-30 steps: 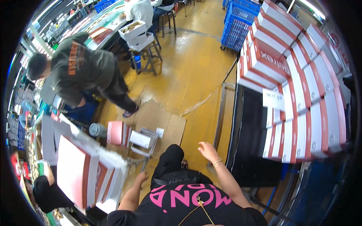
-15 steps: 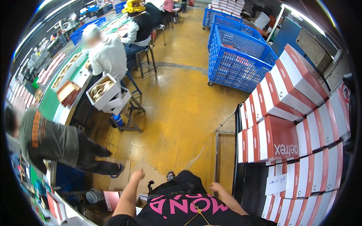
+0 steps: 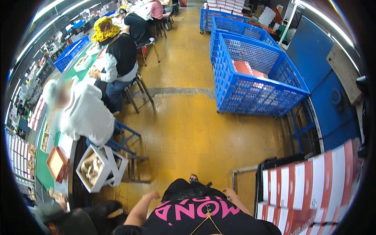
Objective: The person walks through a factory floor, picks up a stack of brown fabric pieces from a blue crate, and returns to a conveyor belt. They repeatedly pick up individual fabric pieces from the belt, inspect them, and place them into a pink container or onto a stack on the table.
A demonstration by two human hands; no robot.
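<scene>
My left hand (image 3: 151,194) hangs low beside my hip, fingers loosely apart, holding nothing. My right hand (image 3: 228,192) is close to my other hip, with a thin bracelet at the wrist; nothing shows in it and it is partly hidden by my black top. Nearest to my right hand is a stack of red-and-white boxes (image 3: 313,184) on a dark cart with a metal bar (image 3: 244,170). An open white box of pale items (image 3: 96,168) lies nearest to my left hand, at the end of a green work table (image 3: 42,172).
A seated person in white (image 3: 84,113) and another with a yellow head cover (image 3: 117,55) work at the table on stools (image 3: 137,88). Blue wire cage carts (image 3: 254,90) stand right of the yellow floor aisle (image 3: 188,129). More people sit farther back.
The view has swung from the workers and box stacks toward the long aisle and blue cages. Both hands have dropped from a reach forward to close beside my body.
</scene>
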